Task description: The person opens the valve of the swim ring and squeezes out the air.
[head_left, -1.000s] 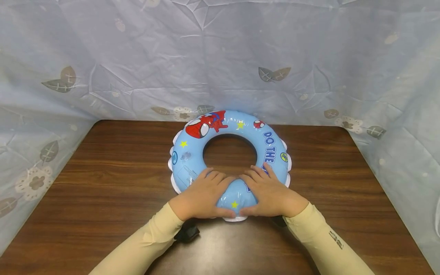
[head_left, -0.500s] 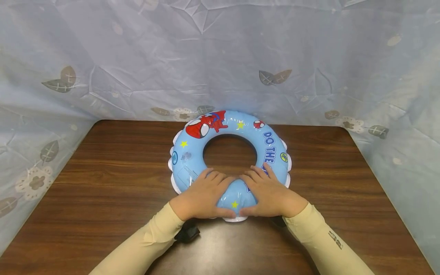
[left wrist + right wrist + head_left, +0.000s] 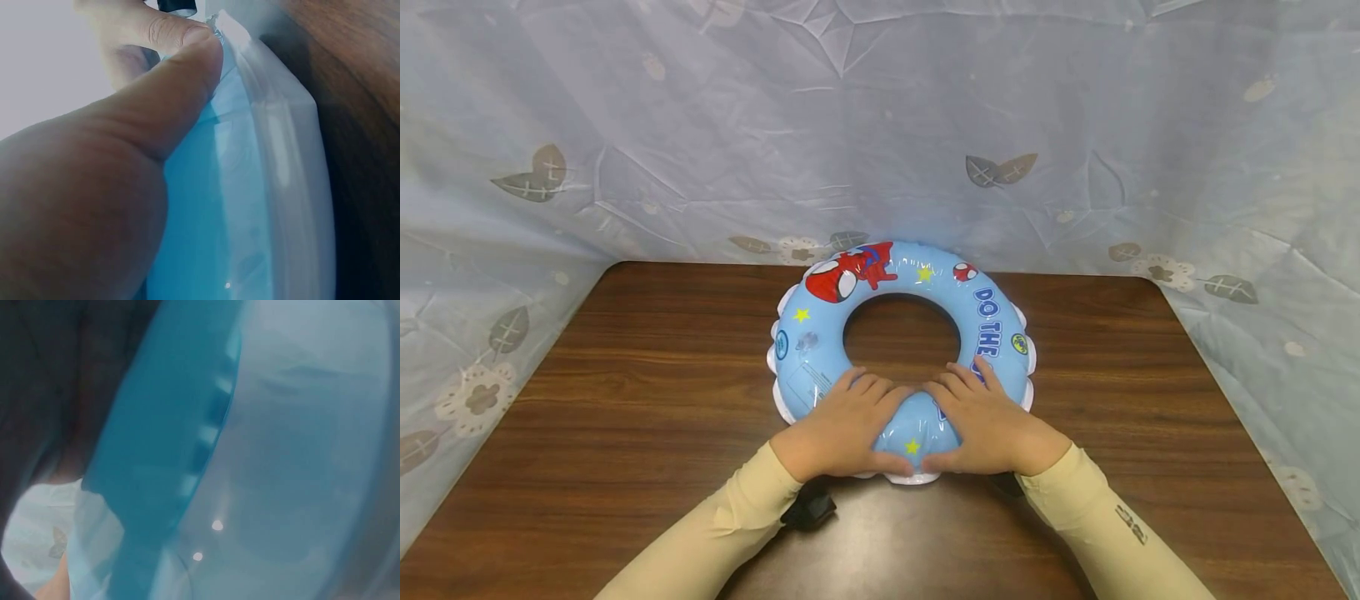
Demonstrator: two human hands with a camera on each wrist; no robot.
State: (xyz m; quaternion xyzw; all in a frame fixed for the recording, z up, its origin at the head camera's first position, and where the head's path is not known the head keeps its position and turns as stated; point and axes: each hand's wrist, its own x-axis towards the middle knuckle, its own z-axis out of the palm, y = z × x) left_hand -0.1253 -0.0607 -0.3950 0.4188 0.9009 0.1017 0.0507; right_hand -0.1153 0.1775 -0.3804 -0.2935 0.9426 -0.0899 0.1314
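Note:
A light-blue inflatable swim ring (image 3: 916,421) with a white scalloped edge lies flat on the brown wooden table (image 3: 662,375). Its print has a red cartoon figure, yellow stars and blue lettering. My left hand (image 3: 842,425) and right hand (image 3: 988,427) grip its near side together, fingers bent over the inner edge and thumbs along the outer edge, thumb tips almost meeting. The left wrist view has the left thumb (image 3: 178,81) pressed on the blue vinyl near the white scalloped edge (image 3: 287,162). In the right wrist view the swim ring (image 3: 162,412) fills most of the picture, and the hand is dark.
A pale grey-blue curtain (image 3: 895,125) with leaf and flower prints hangs behind the table and along both sides. The swim ring's far side comes near the table's back edge. A black wrist-worn device (image 3: 808,508) shows under the left sleeve (image 3: 730,517).

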